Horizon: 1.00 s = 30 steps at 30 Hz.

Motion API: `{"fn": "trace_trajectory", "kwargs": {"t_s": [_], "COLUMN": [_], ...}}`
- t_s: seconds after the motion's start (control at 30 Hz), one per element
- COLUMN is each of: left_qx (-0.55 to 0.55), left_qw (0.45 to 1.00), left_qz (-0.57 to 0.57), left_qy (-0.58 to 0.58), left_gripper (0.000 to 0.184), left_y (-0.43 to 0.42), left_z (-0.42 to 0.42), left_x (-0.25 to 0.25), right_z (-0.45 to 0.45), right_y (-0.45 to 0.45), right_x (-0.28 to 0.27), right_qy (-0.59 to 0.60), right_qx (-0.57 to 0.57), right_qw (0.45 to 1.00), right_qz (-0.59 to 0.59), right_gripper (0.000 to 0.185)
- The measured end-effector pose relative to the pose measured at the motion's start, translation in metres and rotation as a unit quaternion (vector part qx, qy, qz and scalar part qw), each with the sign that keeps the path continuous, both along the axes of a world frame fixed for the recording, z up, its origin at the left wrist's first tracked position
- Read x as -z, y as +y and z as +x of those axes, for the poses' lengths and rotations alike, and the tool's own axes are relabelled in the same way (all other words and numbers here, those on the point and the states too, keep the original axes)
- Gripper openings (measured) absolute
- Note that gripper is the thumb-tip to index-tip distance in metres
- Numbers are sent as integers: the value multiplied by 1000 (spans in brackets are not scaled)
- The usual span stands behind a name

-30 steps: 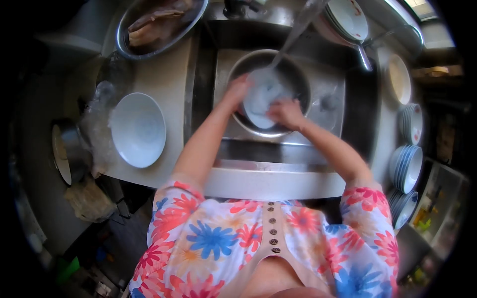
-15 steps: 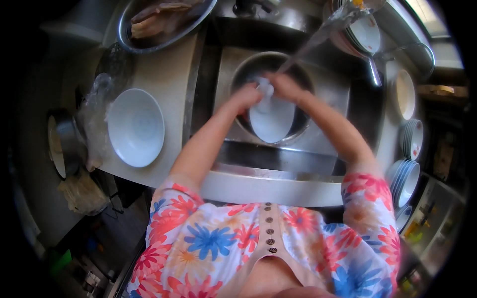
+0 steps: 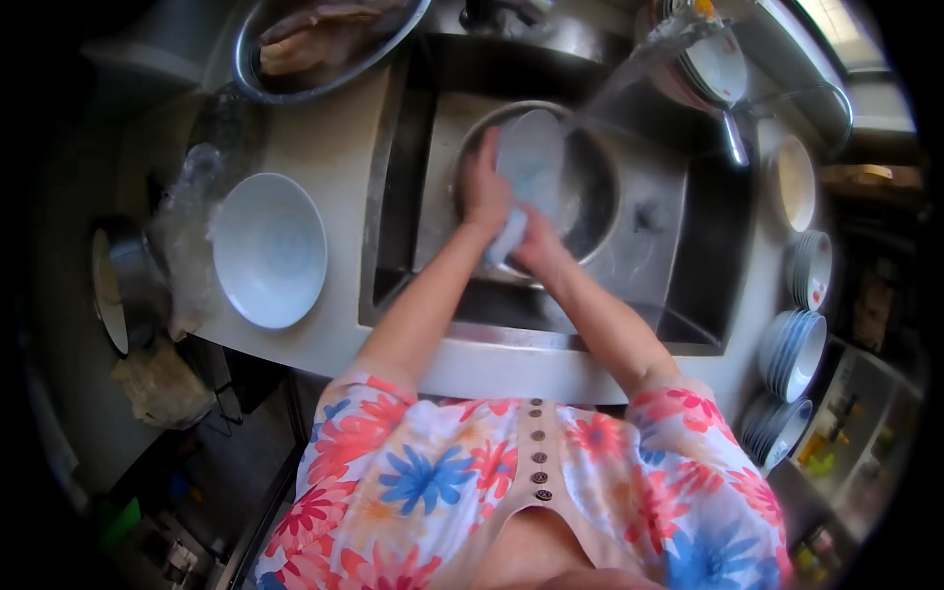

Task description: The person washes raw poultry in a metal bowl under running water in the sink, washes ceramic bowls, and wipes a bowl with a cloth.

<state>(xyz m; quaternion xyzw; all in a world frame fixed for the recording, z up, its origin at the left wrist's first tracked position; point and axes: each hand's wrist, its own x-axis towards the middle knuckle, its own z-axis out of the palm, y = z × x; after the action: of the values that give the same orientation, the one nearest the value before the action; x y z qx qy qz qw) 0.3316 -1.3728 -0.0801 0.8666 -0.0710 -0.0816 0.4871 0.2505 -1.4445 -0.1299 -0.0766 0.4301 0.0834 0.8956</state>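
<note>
Over a round metal basin [image 3: 598, 221] in the sink, my left hand [image 3: 485, 192] grips the left edge of a white dish [image 3: 532, 162]. The dish is tilted and looks oval from here. My right hand [image 3: 536, 239] is closed on a pale cloth [image 3: 505, 237] at the dish's near end, close to my left wrist. Motion blur softens the right fingers. A clear streak [image 3: 639, 69], which looks like running water, slants down from the upper right towards the basin.
A large white bowl [image 3: 269, 251] stands on the left counter beside crumpled clear plastic [image 3: 187, 246]. Behind it, a metal bowl [image 3: 408, 29] holds what looks like raw meat [image 3: 315, 39]. Stacked bowls [image 3: 795, 354] line the right counter edge. More dishes [image 3: 723, 64] stand back right.
The dish has swung upward and away, its far end now higher in the basin. My right hand has moved towards me with the cloth, and my left hand has slid slightly along the dish's edge.
</note>
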Motion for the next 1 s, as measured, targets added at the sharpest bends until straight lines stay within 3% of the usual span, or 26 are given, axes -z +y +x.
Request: {"fn": "trace_trajectory", "kwargs": {"t_s": [0.07,0.1,0.17,0.2,0.23,0.27,0.3,0.33,0.37,0.4,0.43,0.5,0.6,0.63,0.67,0.77,0.83,0.93,0.97,1.0], "left_qx": [33,49,145,185,214,247,290,310,327,348,319,269,29,-25,-43,-30,7,95,123,143], "left_qw": [998,996,987,977,972,960,951,937,932,927,938,955,958,954,966,992,995,995,990,984], "left_qz": [-46,-68,-2,32,5,57,103,144,131,117,98,55,-206,-199,-205,-102,-62,43,33,105], "left_qy": [-2,-6,65,98,97,120,32,74,80,81,92,112,195,225,150,64,73,-3,61,22], "left_gripper": [60,60,65,67,67,63,57,54,53,52,52,52,52,52,56,56,52,46,39,33], "left_y": [6,8,14,18,17,10,1,-4,-5,-4,-3,3,2,-8,-23,-17,-7,2,8,8], "left_z": [1,5,6,10,12,16,18,23,32,42,47,50,22,8,-6,-2,-1,5,10,12], "left_x": [2,-1,-14,-19,-18,-27,-7,-26,-31,-32,-30,-17,17,35,67,36,15,2,-10,-24], "right_z": [9,14,12,19,23,33,46,53,55,55,54,41,17,19,21,15,21,27,30,37], "right_y": [-18,-29,-62,-72,-96,-100,-120,-111,-97,-108,-115,-117,-86,-75,-63,-46,-65,-96,-105,-107], "right_x": [14,6,6,-31,-21,-48,-19,-33,-63,-52,-46,-31,-7,3,9,8,43,43,29,-1], "right_qy": [8,22,27,43,-70,-149,-285,-236,-147,-166,-171,-144,-50,-18,15,-4,12,-78,-62,-70], "right_qx": [-32,-59,-163,-266,-337,-403,-403,-402,-420,-415,-372,-286,-71,-32,10,-18,-54,-161,-211,-265], "right_qw": [996,977,907,824,742,564,257,386,463,425,434,608,857,911,951,984,990,931,890,811], "right_qz": [-88,-205,-386,-499,-576,-705,-831,-796,-766,-787,-803,-727,-508,-412,-310,-178,-126,-318,-401,-518], "right_gripper": [23,27,38,32,31,27,21,16,18,23,25,23,24,25,26,27,27,28,28,28]}}
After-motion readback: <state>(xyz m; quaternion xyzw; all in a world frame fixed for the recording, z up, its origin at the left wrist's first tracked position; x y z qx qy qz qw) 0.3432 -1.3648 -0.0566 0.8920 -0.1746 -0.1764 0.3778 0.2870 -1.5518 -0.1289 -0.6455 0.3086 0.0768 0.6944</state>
